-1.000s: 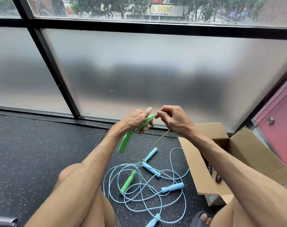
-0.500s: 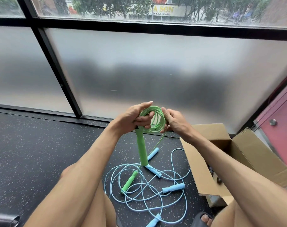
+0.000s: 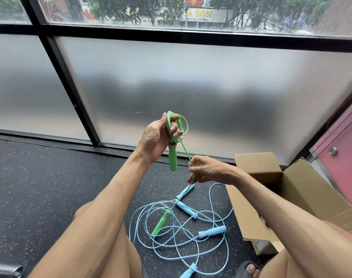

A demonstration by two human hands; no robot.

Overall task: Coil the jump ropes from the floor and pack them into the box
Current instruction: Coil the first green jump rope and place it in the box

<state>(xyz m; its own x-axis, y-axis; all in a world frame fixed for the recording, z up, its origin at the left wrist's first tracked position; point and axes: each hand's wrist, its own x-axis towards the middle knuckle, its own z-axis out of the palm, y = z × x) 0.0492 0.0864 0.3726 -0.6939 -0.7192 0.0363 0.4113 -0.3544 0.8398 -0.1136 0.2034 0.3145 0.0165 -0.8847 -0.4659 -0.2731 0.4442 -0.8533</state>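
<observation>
My left hand [image 3: 156, 137] is raised and holds the coiled green jump rope [image 3: 181, 125], with one green handle [image 3: 172, 158] hanging below the fist. From the coil a green strand runs down through the pinched fingers of my right hand [image 3: 206, 170]. The strand continues to the second green handle [image 3: 161, 222], which lies on the floor. Light blue jump ropes [image 3: 183, 235] lie tangled there with several blue handles [image 3: 212, 231]. The open cardboard box [image 3: 303, 189] stands to the right on the floor.
A frosted glass wall with black frames [image 3: 70, 91] runs along the back of the dark speckled floor [image 3: 40, 187]. A red door [image 3: 343, 149] is at far right. My knees and a sandalled foot [image 3: 248, 269] fill the bottom. A metal bar end [image 3: 6, 270] shows bottom left.
My left hand has lifted the coil higher. My right hand has let go of the coil, dropped lower and now pinches the loose green strand.
</observation>
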